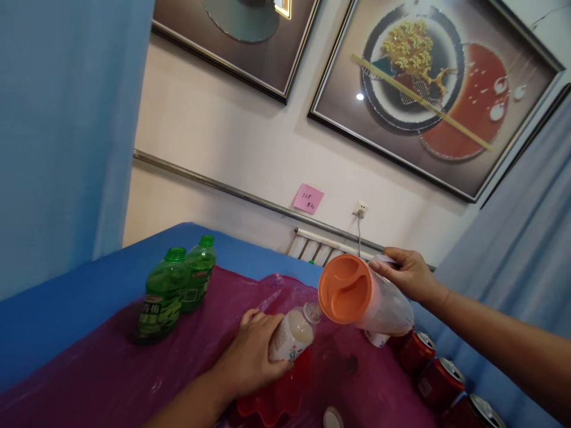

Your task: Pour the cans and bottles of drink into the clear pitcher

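Note:
My left hand [250, 355] is closed around a small clear bottle [294, 334] of milky white liquid, tilted with its open mouth pointing up to the right. My right hand [408, 272] grips the handle of a clear plastic pitcher with an orange lid [345, 289], tipped on its side so that its spout sits right at the bottle's mouth. Both are held over a red scalloped dish [279, 401] on the purple plastic sheet [89, 380].
Two green bottles [163, 294] stand at the left on the purple sheet. Several red cans [439, 380] lie in a row at the right. A white bottle cap [332, 418] lies near the front. The blue table edge [53, 309], blue curtains and a wall with framed pictures surround the area.

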Motion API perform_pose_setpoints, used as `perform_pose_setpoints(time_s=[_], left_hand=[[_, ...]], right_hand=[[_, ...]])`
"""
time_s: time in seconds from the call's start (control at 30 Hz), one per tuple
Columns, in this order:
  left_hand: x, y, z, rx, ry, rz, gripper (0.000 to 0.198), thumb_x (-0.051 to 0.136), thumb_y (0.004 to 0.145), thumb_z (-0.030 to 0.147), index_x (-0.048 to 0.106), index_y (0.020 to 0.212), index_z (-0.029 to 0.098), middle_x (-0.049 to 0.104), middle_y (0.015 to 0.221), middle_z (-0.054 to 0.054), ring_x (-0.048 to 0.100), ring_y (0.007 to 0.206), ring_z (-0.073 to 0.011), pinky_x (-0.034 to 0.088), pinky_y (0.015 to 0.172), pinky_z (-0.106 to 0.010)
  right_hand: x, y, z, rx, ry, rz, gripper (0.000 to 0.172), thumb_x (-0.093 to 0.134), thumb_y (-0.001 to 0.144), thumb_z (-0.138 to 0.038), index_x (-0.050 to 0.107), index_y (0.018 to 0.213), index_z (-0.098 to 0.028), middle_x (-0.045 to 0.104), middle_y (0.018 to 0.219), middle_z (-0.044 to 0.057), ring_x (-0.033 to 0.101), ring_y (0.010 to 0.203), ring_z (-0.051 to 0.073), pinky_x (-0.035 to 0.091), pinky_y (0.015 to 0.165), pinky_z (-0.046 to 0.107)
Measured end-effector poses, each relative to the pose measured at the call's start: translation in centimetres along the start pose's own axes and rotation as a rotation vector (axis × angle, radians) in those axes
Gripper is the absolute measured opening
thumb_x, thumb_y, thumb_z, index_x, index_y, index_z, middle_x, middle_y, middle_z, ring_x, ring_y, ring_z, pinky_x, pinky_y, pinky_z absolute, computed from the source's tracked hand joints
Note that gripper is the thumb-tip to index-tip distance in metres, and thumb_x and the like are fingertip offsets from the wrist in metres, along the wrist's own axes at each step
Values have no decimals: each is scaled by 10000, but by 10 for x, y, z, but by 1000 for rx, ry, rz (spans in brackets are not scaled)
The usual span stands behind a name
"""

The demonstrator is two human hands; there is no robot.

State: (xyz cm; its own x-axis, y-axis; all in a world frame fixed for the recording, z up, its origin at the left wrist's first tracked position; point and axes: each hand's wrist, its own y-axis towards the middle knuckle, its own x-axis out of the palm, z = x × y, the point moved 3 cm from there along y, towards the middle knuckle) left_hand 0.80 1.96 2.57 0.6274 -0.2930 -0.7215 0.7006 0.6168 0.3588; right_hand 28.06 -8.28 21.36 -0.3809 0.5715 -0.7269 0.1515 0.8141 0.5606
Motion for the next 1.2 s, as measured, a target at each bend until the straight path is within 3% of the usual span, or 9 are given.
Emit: perform_pose_setpoints(time_s=[1.2], left_hand=[[0,-1,-2,-1,-13,-22,459,799,646,339,636,1061,233,708,1044,-34,610,1037,-283,265,1085,-481]], right_hand=[[-7,1,-4,-42,-71,-8,571,637,786,-685,353,559,-245,245,573,-65,268,530,99,216,470,244]])
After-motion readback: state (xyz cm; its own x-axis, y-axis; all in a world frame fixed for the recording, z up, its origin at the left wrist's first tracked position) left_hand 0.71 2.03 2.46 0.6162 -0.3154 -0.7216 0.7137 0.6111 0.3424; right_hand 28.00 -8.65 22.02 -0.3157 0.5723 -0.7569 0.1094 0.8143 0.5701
